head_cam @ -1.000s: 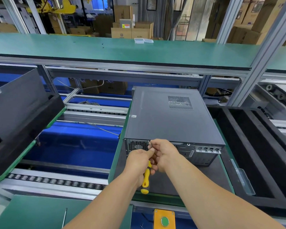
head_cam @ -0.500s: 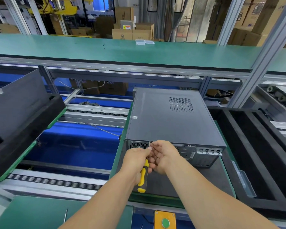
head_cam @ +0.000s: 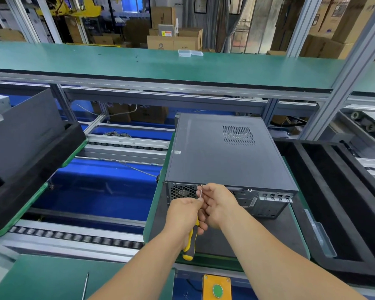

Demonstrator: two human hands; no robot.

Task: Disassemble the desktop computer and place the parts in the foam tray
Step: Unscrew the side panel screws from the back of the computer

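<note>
now l hand (head_cam: pixel 183 215) gripping screwdriver (head_cam: pixel 191 241), tip at pc (head_cam: pixel 221 152) rear

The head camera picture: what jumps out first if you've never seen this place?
First the grey desktop computer, lying flat in the middle of the workbench. At its near end the left hand holds a yellow-and-black screwdriver, tip up at the back panel, and the right hand steadies the shaft. To the right sits an empty black foam tray.
</note>
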